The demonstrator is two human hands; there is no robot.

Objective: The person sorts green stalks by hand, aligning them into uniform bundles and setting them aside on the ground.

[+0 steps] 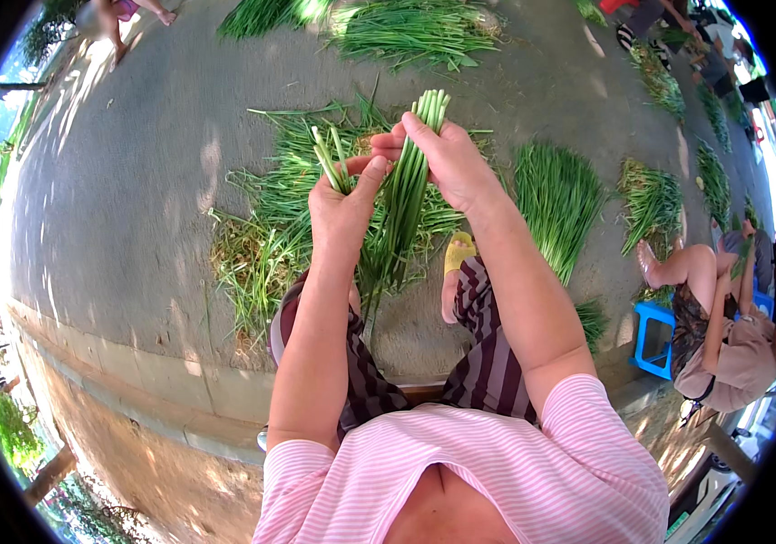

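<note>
My right hand [452,160] is closed round a bundle of long green garlic chives [407,194], its pale cut ends sticking up above the thumb and its leaves hanging down between my knees. To its left, my left hand [350,197] holds a few separate pale stalks [331,163] between thumb and palm, its fingertips close to the bundle. Beneath both hands a loose heap of green chives [292,177] lies on the pavement, with yellowed, dry leaves [241,255] at its left side.
A neat pile of chives [554,204] lies to the right, larger piles [415,34] farther ahead. A seated person [728,340] is at the right by a blue plastic stool [653,340]. A kerb [156,415] runs behind my feet. Another person's bare legs show at upper left.
</note>
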